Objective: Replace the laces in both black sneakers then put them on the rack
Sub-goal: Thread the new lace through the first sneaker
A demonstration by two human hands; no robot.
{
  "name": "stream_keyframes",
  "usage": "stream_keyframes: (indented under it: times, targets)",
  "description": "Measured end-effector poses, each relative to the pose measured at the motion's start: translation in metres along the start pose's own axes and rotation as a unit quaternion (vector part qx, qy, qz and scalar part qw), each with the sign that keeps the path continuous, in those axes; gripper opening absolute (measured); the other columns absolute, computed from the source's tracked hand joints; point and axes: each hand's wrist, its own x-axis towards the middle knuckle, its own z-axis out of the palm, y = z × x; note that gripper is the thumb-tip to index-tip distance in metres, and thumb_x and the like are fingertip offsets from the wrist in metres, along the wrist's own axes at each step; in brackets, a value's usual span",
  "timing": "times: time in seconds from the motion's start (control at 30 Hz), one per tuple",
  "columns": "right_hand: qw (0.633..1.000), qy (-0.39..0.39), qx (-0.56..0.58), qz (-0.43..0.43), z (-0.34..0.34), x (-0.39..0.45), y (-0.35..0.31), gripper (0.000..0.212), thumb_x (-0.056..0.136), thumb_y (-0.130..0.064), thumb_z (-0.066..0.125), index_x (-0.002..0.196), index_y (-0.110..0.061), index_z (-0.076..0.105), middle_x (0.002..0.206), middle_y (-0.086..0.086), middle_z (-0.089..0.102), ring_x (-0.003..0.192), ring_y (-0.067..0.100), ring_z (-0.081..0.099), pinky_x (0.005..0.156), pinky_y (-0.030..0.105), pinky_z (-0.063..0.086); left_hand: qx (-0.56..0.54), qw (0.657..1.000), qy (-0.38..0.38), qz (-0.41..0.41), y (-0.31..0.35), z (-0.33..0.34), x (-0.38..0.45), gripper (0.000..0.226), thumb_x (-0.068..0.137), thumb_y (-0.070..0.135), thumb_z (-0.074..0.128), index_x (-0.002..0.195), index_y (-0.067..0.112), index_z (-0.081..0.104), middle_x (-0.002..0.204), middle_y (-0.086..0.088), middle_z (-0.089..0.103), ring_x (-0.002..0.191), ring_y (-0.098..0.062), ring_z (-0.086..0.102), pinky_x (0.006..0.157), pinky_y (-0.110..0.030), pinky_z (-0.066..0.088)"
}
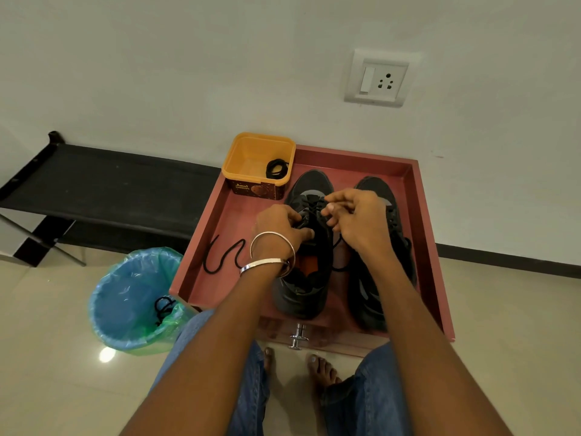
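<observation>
- Sneakers, black, one pair: both lie side by side in a reddish drawer-like tray (pixel 201 247) on the floor, toes toward the wall, heels toward the person. Long axes run straight away from the person.
- Left sneaker (pixel 306 278): the one in hand. Some crossings show over its toe end; the part nearer the heel looks open, orange insole showing. Lacing judged part done.
- Right sneaker (pixel 382 297): lies just beside the first, largely under the right forearm; its lacing cannot be read.
- Left hand (pixel 279 228): over the left sneaker's left eyelet row, fingers curled and pinching the lace (pixel 309 212) there.
- Right hand (pixel 355 215): hovers over the gap between the shoes, fingertips bent and drawn together on the lace from the right side. Both hands are equally near; the eyelets lie directly under and between the fingers.
- Loose lace tail (pixel 220 256): snakes across the tray floor left of the shoe.
- Yellow tub (pixel 251 152): far left corner of tray, a coiled black lace (pixel 276 169) inside. Label reads "Amul"; smaller print illegible.
- Bin (pixel 132 297) with blue liner: left of tray, a black lace (pixel 163 308) in it.
- Black rack (pixel 94 184): along the wall at left, well apart from the shoes.
- Wall socket (pixel 377 78): no writing readable.
</observation>
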Motion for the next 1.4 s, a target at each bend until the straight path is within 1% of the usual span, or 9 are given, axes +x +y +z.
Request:
stream_keyframes:
  times: [0.2,0.33,0.47,0.7,0.83,1.17,1.23,1.3,1.4]
  targets:
    - [0.989,0.002,-0.147,-0.035,0.015,0.000,0.000,0.011,0.087,-0.012,0.067,0.094,-0.011,0.076,0.092,0.007,0.073,0.089,0.019,0.066,0.086,0.034,0.053,-0.013,1.000,0.005,0.001,-0.001,0.001,0.001,0.036,0.076,0.025,0.079,0.111,0.020,0.071,0.103,-0.003,0.071,0.093,-0.018,0.065,0.081,-0.027,0.053]
    - [0.982,-0.027,-0.187,-0.020,0.022,0.003,-0.006,0.013,0.088,-0.015,0.067,0.095,-0.009,0.076,0.096,0.010,0.073,0.096,0.024,0.065,0.087,0.039,0.053,-0.031,0.999,0.017,0.007,-0.001,0.000,0.000,0.032,0.079,0.022,0.075,0.110,0.021,0.072,0.102,-0.003,0.072,0.092,-0.016,0.066,0.079,-0.024,0.052]
    - [0.981,-0.021,-0.191,0.025,0.027,0.003,-0.010,0.014,0.089,-0.015,0.067,0.098,-0.009,0.075,0.104,0.013,0.067,0.110,0.025,0.054,0.082,0.029,0.045,-0.080,0.996,0.025,-0.015,-0.005,0.000,0.002,0.027,0.079,0.020,0.075,0.105,0.020,0.074,0.093,-0.003,0.073,0.079,-0.011,0.064,0.066,-0.015,0.049]
    - [0.988,-0.002,-0.125,0.094,0.035,0.009,-0.010,0.002,0.080,-0.010,0.075,0.079,-0.010,0.076,0.085,0.012,0.071,0.085,0.026,0.067,0.074,0.040,0.059,-0.137,0.990,0.010,-0.027,-0.010,-0.002,0.005,0.024,0.079,0.016,0.075,0.103,0.018,0.075,0.093,-0.002,0.072,0.079,-0.008,0.062,0.065,-0.010,0.045]
    - [0.987,-0.015,-0.135,0.089,0.036,0.009,-0.010,0.007,0.081,-0.006,0.070,0.081,-0.011,0.076,0.093,0.011,0.070,0.091,0.026,0.065,0.077,0.041,0.058,-0.146,0.989,0.007,-0.025,-0.011,-0.002,0.005,0.023,0.081,0.015,0.073,0.104,0.018,0.074,0.096,-0.003,0.072,0.080,-0.010,0.062,0.062,-0.009,0.045]
    - [0.989,-0.033,-0.127,0.071,0.037,0.009,-0.008,0.010,0.085,-0.012,0.070,0.093,-0.008,0.075,0.091,0.007,0.065,0.088,0.011,0.047,0.076,0.025,0.049,-0.148,0.989,-0.023,-0.011,-0.015,-0.004,0.008,0.025,0.081,0.015,0.074,0.106,0.017,0.074,0.096,-0.003,0.072,0.086,-0.012,0.066,0.079,-0.022,0.054]
    - [0.992,-0.016,-0.092,0.080,0.041,0.008,-0.001,0.007,0.082,-0.008,0.072,0.087,-0.010,0.076,0.090,0.008,0.069,0.090,0.019,0.063,0.080,0.035,0.056,-0.159,0.986,-0.055,-0.003,-0.018,-0.006,0.012,0.025,0.080,0.014,0.075,0.106,0.016,0.074,0.089,-0.002,0.073,0.081,-0.013,0.067,0.080,-0.029,0.056]
    - [0.994,0.007,-0.043,0.097,0.040,0.006,0.004,0.007,0.077,-0.006,0.076,0.080,-0.013,0.075,0.079,0.007,0.071,0.078,0.024,0.068,0.073,0.041,0.059,-0.158,0.983,-0.092,0.004,-0.020,-0.010,0.015,0.023,0.085,0.017,0.071,0.108,0.015,0.072,0.071,0.002,0.066,0.064,-0.009,0.060,0.067,-0.026,0.053]
    - [0.996,0.022,-0.008,0.087,0.036,0.005,0.008,0.027,0.071,-0.004,0.082,0.087,-0.015,0.064,0.064,0.001,0.066,0.068,0.014,0.068,0.073,0.036,0.058,-0.152,0.985,-0.087,0.001,-0.022,-0.012,0.017,0.019,0.094,0.025,0.059,0.101,0.015,0.073,0.057,-0.001,0.050,0.057,-0.018,0.048,0.059,-0.030,0.044]
